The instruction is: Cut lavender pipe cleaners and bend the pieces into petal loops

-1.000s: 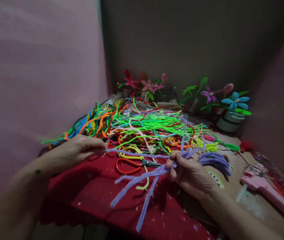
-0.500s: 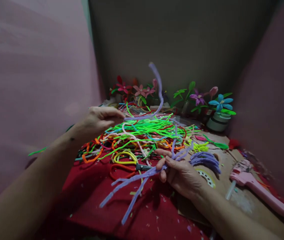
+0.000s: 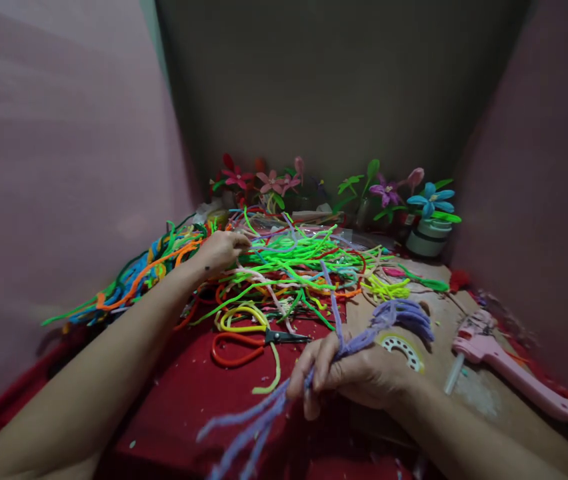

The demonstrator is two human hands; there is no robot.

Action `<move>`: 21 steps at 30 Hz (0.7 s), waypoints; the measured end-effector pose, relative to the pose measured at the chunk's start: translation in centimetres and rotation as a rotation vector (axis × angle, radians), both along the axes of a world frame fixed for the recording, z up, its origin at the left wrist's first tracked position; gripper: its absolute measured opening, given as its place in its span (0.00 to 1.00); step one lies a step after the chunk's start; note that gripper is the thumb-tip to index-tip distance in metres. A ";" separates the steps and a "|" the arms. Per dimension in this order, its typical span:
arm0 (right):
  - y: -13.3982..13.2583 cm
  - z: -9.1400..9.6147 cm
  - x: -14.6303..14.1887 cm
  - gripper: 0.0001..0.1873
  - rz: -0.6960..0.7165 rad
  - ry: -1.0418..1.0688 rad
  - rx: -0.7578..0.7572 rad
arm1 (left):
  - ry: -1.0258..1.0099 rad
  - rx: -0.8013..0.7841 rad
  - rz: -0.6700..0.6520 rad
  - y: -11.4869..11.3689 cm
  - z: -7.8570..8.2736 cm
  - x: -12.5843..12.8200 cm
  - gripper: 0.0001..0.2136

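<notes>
My right hand is closed around a bundle of purple pipe cleaners. Their loose ends fan out toward the lower left, and one strand stands up past the thumb. Over the far pile of bright green pipe cleaners, my left hand pinches the end of a single purple pipe cleaner, which curves across the pile's top. Scissors with one yellow and one red handle lie on the red cloth, just left of my right hand. Beyond my right wrist rests a bunch of curved purple pieces.
A pink glue gun lies on cardboard at the right, near a white tape roll. Pipe-cleaner flowers stand along the back wall, one in a pale jar. More coloured pipe cleaners heap at the left.
My left hand has lowered and moved right onto the pile, bringing down the purple pipe cleaner that was raised in the air. My right hand has dropped slightly, turning its bundle.
</notes>
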State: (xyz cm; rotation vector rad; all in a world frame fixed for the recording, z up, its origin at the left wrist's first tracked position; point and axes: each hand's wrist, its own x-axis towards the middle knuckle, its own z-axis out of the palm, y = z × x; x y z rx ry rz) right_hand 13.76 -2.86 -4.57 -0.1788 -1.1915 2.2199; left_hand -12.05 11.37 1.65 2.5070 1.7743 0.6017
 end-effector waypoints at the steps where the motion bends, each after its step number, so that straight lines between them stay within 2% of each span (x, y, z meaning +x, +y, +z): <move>1: 0.0 0.0 0.1 0.05 0.039 0.006 0.006 | 0.013 -0.001 0.000 0.2 -0.4 -0.2 0.14; 3: 0.1 0.1 0.2 0.05 0.043 0.037 -0.010 | 0.037 -0.001 -0.001 0.1 -0.8 -0.5 0.14; 6: 0.2 0.0 0.1 0.02 -0.132 0.042 -0.073 | 0.063 0.033 0.016 -0.8 -0.8 -0.1 0.15; 9: 0.2 -0.2 -0.2 0.06 -0.204 -0.007 -0.084 | 0.086 0.133 -0.008 -2.4 -0.7 1.6 0.19; 11: 0.2 -0.3 -0.4 0.06 -0.182 -0.010 -0.054 | 0.101 0.142 -0.153 -3.4 -0.9 3.5 0.18; 13: 0.2 -0.2 -0.4 0.06 -0.156 -0.012 -0.023 | 0.118 0.083 -0.279 -3.7 -1.3 5.5 0.16; 16: 0.1 0.0 -0.2 0.03 -0.135 -0.022 0.009 | 0.124 -0.009 -0.254 -2.6 -2.1 7.9 0.13; 21: -0.1 0.6 0.0 0.07 0.015 -0.035 0.068 | 0.085 -0.040 -0.100 1.6 -1.9 9.8 0.19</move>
